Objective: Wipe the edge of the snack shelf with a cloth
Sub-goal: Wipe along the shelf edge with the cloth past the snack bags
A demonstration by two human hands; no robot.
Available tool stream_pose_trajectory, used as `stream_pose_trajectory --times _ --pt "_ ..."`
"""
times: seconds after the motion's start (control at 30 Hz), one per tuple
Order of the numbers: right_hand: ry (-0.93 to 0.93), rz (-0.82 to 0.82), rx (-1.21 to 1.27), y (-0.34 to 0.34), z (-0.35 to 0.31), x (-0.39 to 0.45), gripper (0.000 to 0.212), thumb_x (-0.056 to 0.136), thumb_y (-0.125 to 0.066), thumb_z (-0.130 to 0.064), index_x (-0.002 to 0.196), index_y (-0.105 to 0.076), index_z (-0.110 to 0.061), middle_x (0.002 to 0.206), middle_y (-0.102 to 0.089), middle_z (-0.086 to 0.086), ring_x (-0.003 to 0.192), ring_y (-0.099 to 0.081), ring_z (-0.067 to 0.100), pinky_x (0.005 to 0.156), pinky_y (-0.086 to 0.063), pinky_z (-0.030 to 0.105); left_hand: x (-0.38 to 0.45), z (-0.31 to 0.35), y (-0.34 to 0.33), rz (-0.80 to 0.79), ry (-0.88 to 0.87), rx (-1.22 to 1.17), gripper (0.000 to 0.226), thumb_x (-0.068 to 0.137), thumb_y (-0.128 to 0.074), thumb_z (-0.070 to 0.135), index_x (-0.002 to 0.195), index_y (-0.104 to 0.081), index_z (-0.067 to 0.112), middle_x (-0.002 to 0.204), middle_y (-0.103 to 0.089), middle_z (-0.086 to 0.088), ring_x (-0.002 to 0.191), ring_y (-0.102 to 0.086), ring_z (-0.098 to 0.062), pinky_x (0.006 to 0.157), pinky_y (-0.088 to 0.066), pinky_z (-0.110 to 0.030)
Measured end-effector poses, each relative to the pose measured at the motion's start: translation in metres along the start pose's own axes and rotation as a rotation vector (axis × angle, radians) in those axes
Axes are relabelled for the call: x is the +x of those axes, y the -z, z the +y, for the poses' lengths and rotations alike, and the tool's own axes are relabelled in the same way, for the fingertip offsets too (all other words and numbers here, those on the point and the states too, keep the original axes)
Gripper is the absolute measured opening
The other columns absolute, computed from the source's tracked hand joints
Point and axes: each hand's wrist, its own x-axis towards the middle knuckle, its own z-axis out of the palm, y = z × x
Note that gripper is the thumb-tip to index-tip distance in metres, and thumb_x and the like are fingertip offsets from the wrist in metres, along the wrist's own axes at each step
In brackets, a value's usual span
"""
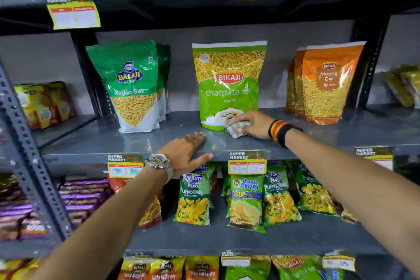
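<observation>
A grey metal snack shelf [318,141] runs across the middle of the head view, with its front edge [91,158] facing me. My right hand [250,124] presses a crumpled pale cloth [236,129] onto the shelf top, right in front of the green Bikaji pouch [229,82]. My left hand [186,152] lies flat on the shelf near the front edge, fingers together on top and thumb down over the lip. It holds nothing.
A green Balaji pouch [131,84] stands at the left and orange Moong Dal pouches [327,84] at the right. Price tags [247,162] hang from the edge. Small chip packets [246,202] fill the shelf below. A slotted upright post [29,152] stands at the left.
</observation>
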Motion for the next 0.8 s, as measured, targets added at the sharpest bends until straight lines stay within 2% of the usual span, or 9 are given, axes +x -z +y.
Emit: stream_pose_trajectory --times 0.1,0.23,0.33,0.43,0.53,0.6,0.67,0.73,0.8 --pt "0.031 0.033 -0.035 -0.012 0.006 0.002 0.034 0.092 -0.063 -0.024 0.125 -0.065 -0.03 0.142 -0.056 0.0 0.128 -0.053 0.023 0.098 -0.042 0.031 0.006 0.005 -0.005 0.012 0.008 0.022 0.098 0.086 -0.016 0.083 0.156 -0.03 0.016 0.162 -0.034 -0.005 0.144 -0.04 -0.024 0.113 -0.04 -0.044" --pt "0.032 -0.177 0.124 0.019 0.006 -0.01 0.038 0.091 -0.067 -0.023 0.129 -0.063 -0.021 0.132 -0.057 -0.01 0.122 -0.05 0.005 0.102 -0.036 0.026 0.005 0.006 -0.008 0.056 0.012 0.022 0.094 0.087 -0.017 0.082 0.154 -0.035 0.018 0.16 -0.039 -0.003 0.142 -0.043 -0.023 0.11 -0.044 -0.044" --pt "-0.037 -0.057 0.126 0.023 0.02 -0.011 0.037 0.091 -0.067 -0.023 0.128 -0.064 -0.022 0.13 -0.061 -0.005 0.119 -0.055 0.011 0.098 -0.041 0.027 0.005 0.007 -0.01 0.091 0.017 0.03 0.089 0.089 -0.022 0.08 0.153 -0.037 0.02 0.159 -0.04 -0.001 0.142 -0.043 -0.022 0.108 -0.046 -0.044" --pt "-0.076 0.012 0.16 0.006 0.029 -0.014 0.035 0.09 -0.067 -0.028 0.125 -0.065 -0.022 0.12 -0.066 -0.001 0.102 -0.064 0.015 0.083 -0.047 0.027 0.005 0.007 -0.011 0.091 0.014 0.036 0.087 0.09 -0.023 0.078 0.154 -0.036 0.02 0.159 -0.039 -0.001 0.143 -0.042 -0.02 0.109 -0.044 -0.043" --pt "-0.01 -0.007 0.115 -0.003 0.019 -0.023 0.036 0.089 -0.068 -0.033 0.124 -0.066 -0.025 0.124 -0.066 -0.004 0.112 -0.061 0.015 0.091 -0.047 0.03 0.004 0.007 -0.01 0.082 0.01 0.04 0.094 0.087 -0.015 0.082 0.154 -0.036 0.019 0.159 -0.039 -0.002 0.142 -0.042 -0.021 0.109 -0.045 -0.043" --pt "0.029 -0.083 0.129 -0.002 0.011 -0.036 0.038 0.09 -0.068 -0.032 0.127 -0.064 -0.024 0.123 -0.066 -0.007 0.108 -0.06 0.008 0.087 -0.044 0.021 0.004 0.006 -0.009 0.091 0.002 0.04 0.093 0.087 -0.016 0.081 0.153 -0.037 0.019 0.159 -0.04 -0.002 0.142 -0.043 -0.021 0.108 -0.046 -0.043" --pt "0.055 -0.153 0.217 0.007 0.005 -0.05 0.04 0.089 -0.068 -0.029 0.128 -0.064 -0.022 0.122 -0.068 -0.007 0.108 -0.062 0.006 0.092 -0.045 0.018 0.003 0.007 -0.009 0.109 -0.007 0.043 0.088 0.09 -0.022 0.078 0.152 -0.038 0.018 0.158 -0.041 -0.002 0.142 -0.044 -0.022 0.106 -0.046 -0.043" --pt "0.037 -0.099 0.297 0.018 0.007 -0.051 0.039 0.089 -0.068 -0.026 0.128 -0.064 -0.021 0.127 -0.067 -0.003 0.116 -0.061 0.01 0.102 -0.044 0.025 0.004 0.007 -0.009 0.121 -0.012 0.042 0.082 0.093 -0.028 0.075 0.151 -0.04 0.017 0.157 -0.043 -0.003 0.14 -0.045 -0.023 0.104 -0.047 -0.044" --pt "-0.037 0.026 0.292 0.022 0.015 -0.046 0.038 0.09 -0.068 -0.022 0.127 -0.064 -0.02 0.132 -0.064 0.003 0.123 -0.057 0.017 0.105 -0.042 0.032 0.004 0.008 -0.009 0.12 -0.019 0.037 0.081 0.094 -0.03 0.073 0.15 -0.042 0.016 0.156 -0.044 -0.004 0.139 -0.047 -0.024 0.102 -0.048 -0.044"
